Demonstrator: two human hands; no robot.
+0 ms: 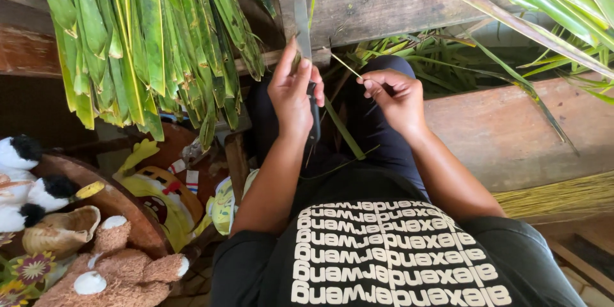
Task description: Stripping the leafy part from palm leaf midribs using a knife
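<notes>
left hand [294, 93]: wrapped around a knife [302, 22], blade pointing up and away from the body, handle running down past the wrist. Fingers closed firmly on it.

right hand [393, 96]: thumb and fingertips pinched together on a thin pale leaf rib [345, 65] that runs over toward the blade.

leaf strip [342, 129]: the green part hangs down between the 2 hands, over the lap, loose at the bottom end.

around: big bundle of cut leaves [147, 45] hanging on the left, wooden bench [505, 134] on the right, a pile of stripped ribs [556, 195] lying on its near edge, plush toys [109, 268] down in the corner.

risk: honestly that blade edge sits right beside the left thumb, and the right fingertips aren't far off. If the rib snaps or the pull jerks, I'd guess the knife slips toward a finger. A crooked pull could also tear the rib short.
</notes>
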